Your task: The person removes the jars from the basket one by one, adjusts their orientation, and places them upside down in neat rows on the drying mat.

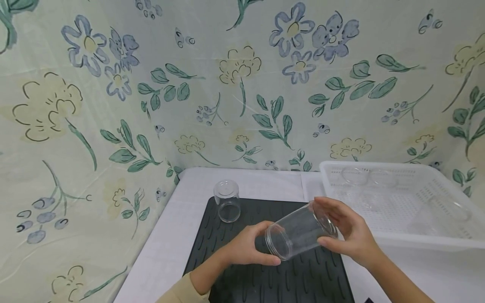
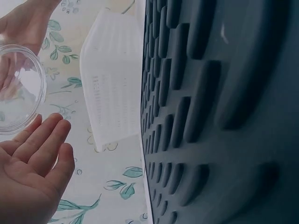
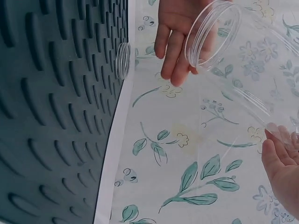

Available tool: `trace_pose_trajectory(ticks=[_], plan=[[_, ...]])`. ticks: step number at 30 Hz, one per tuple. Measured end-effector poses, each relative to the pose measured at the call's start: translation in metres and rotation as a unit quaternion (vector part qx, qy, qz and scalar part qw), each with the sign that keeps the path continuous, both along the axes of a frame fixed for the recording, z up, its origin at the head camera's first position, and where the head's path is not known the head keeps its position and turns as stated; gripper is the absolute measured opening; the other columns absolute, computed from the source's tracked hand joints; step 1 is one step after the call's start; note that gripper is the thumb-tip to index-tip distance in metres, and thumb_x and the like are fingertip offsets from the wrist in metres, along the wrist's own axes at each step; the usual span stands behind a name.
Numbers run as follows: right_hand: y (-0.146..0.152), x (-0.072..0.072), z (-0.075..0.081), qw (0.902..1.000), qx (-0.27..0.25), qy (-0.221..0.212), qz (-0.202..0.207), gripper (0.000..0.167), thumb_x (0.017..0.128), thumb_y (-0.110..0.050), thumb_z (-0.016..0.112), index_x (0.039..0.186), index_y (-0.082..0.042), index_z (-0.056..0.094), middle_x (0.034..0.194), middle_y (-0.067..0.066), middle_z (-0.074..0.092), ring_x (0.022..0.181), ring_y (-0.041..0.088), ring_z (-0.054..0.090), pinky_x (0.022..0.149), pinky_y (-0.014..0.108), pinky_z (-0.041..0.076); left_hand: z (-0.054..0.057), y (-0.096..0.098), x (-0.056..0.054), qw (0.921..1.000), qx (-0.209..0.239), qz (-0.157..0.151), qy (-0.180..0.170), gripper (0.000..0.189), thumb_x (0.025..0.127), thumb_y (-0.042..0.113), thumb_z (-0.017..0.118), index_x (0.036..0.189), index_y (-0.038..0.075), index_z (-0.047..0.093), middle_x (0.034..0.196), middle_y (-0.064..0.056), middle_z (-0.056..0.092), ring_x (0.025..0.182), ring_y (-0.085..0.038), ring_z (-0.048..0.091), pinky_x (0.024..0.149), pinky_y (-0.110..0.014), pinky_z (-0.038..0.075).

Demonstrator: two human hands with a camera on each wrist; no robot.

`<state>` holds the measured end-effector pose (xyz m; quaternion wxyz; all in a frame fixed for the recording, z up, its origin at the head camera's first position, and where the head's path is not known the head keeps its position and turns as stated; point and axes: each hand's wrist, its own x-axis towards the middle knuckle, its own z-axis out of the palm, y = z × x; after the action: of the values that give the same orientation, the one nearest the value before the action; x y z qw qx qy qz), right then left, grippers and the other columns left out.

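A clear jar (image 1: 303,229) with a threaded rim is held tilted above the black ridged mat (image 1: 261,277), its mouth toward the left. My right hand (image 1: 354,235) grips it round the base end, thumb in front and fingers over the top. Beside the mouth, my left hand (image 1: 248,246) has its thumb and fingers spread; the left wrist view shows those fingers (image 2: 49,144) fairly straight, not curled round the rim. Whether they touch the jar is hard to tell. Another clear jar (image 1: 227,202) stands mouth down on the mat's far left corner.
At the right, a white perforated plastic basket (image 1: 386,242) contains several clear jars (image 1: 382,179). White cloth (image 1: 151,256) covers the table under the mat. Behind and to the left hangs a floral curtain (image 1: 212,84).
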<state>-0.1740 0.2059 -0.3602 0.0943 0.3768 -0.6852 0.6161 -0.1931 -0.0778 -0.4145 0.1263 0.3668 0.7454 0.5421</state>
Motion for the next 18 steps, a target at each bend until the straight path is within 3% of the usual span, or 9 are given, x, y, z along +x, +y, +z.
trace_pose_trajectory(ticks=[4,10,18], plan=[[-0.009,-0.002,0.002,0.9994,-0.017,0.01,0.029,0.074,0.068,0.023,0.069,0.136,0.017,0.039,0.132,0.007,0.059,0.121,0.014,0.054,0.099,0.021,0.041,-0.005,0.004,0.001,0.9998,-0.002,-0.016,-0.011,0.063,0.081,0.017,0.077,0.138,0.018,0.051,0.13,0.012,0.057,0.122,-0.008,0.052,0.103,-0.032,0.04],[-0.023,-0.004,0.003,0.997,-0.029,0.038,0.061,0.076,0.067,0.02,0.072,0.136,0.016,0.04,0.129,0.016,0.058,0.122,0.019,0.053,0.103,0.024,0.038,-0.013,0.009,0.001,0.9991,-0.009,-0.04,0.009,0.064,0.08,0.015,0.079,0.138,0.017,0.051,0.13,0.011,0.058,0.121,-0.008,0.052,0.102,-0.032,0.041],[-0.04,-0.005,0.0,0.9947,-0.03,0.04,0.09,0.077,0.068,0.014,0.075,0.137,0.014,0.041,0.131,0.02,0.055,0.121,0.022,0.052,0.101,0.026,0.041,-0.014,0.014,0.003,0.9983,-0.018,-0.053,0.014,0.071,0.077,0.009,0.082,0.14,0.018,0.049,0.134,0.01,0.055,0.125,-0.007,0.049,0.103,-0.03,0.039]])
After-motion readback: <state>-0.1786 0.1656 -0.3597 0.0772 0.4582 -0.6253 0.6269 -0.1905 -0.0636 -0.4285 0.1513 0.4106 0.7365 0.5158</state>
